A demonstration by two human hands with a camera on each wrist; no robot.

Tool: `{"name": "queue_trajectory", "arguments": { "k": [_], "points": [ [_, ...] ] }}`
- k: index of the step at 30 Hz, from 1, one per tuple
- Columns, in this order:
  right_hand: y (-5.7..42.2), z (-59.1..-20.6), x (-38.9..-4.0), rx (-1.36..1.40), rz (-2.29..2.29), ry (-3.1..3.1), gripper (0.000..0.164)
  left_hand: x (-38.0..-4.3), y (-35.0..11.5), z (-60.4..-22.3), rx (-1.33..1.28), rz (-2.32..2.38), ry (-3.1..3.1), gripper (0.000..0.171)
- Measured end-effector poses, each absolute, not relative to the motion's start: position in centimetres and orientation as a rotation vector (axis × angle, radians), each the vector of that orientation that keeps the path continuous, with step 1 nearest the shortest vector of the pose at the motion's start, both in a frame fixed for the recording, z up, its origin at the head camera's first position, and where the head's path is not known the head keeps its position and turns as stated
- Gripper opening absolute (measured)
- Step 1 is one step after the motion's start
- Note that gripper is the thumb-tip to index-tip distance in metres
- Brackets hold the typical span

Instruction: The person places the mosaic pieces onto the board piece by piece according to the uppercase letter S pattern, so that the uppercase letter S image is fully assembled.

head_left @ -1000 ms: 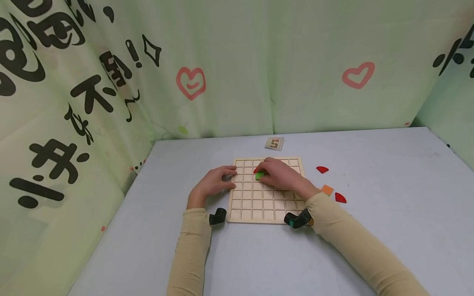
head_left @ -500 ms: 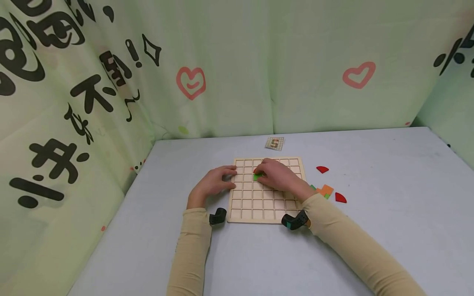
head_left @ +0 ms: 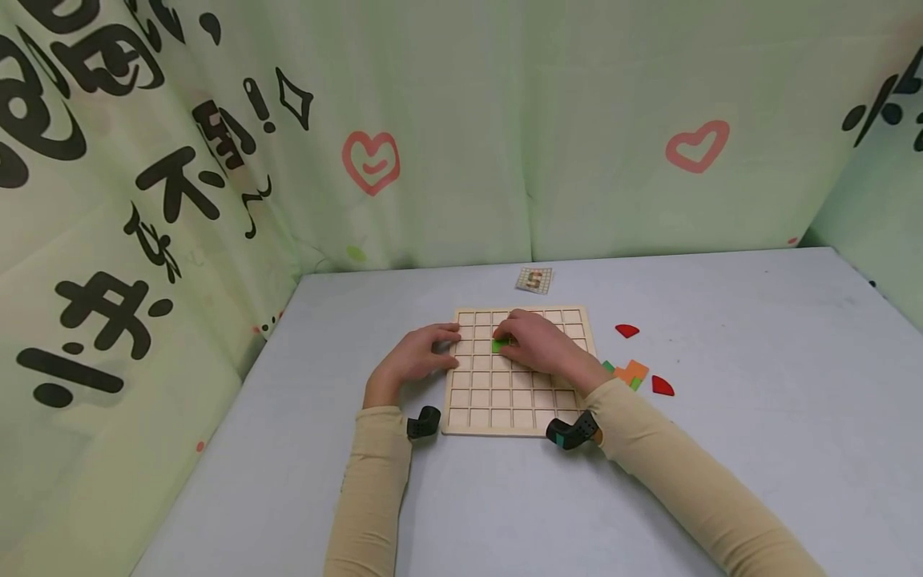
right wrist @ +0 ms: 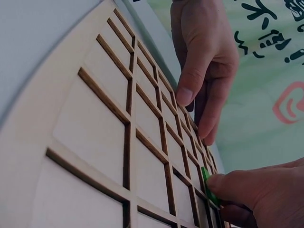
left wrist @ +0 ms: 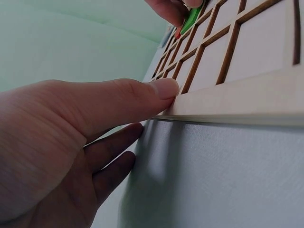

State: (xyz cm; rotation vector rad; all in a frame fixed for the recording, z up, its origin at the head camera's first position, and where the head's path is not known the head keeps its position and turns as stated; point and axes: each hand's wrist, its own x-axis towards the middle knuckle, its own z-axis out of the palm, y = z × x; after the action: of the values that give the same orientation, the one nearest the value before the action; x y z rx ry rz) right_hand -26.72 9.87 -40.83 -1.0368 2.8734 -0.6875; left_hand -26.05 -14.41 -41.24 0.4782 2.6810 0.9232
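A pale wooden grid board [head_left: 479, 418] lies on the table in front of me. Over its upper middle, my right hand [head_left: 539, 340] pinches a green square tile [head_left: 498, 346] between thumb and fingers, low at the grid; whether it sits fully in a cell is hard to tell. Just beyond it shows a red piece [head_left: 497, 333], mostly covered by the fingers. At the board's left edge rests my left hand [head_left: 413, 355]. In the left wrist view its thumb [left wrist: 142, 95] touches the board's rim, the other fingers loosely extended.
Right of the board lie two red quarter-round pieces [head_left: 627, 330], with orange pieces [head_left: 638, 369] and green pieces [head_left: 609, 366] between them. Behind the board is a small patterned card [head_left: 534, 280]. A printed green curtain [head_left: 461, 224] borders the table's far edge.
My right hand has shifted slightly left and toward me with the green tile, uncovering more of the loose orange and green pieces. My left hand stays put.
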Motion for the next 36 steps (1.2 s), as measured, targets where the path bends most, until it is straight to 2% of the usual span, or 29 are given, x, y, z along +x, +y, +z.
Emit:
{"name": "queue_trajectory", "arguments": {
  "k": [11, 15, 27, 36],
  "points": [
    [10.1, -41.1, -26.7, -1.011, -0.728, 2.866, 0.022, -25.9, -14.3, -41.2, 0.479, 0.916, 2.685, 0.051],
    [11.1, -40.5, -26.3, -0.917, -0.79, 2.86, 0.023, -26.0, -14.3, -41.2, 0.481, 0.911, 2.689, 0.05],
    [18.5, -39.3, -24.7, -0.576, -0.796, 2.846, 0.029, -25.9, -14.3, -41.2, 0.456, 0.91, 2.687, 0.051],
    [23.9, -38.3, -23.5, -0.53, -0.678, 2.751, 0.038, -25.7, -14.3, -41.2, 0.439, 0.946, 2.681, 0.049]
  ]
}}
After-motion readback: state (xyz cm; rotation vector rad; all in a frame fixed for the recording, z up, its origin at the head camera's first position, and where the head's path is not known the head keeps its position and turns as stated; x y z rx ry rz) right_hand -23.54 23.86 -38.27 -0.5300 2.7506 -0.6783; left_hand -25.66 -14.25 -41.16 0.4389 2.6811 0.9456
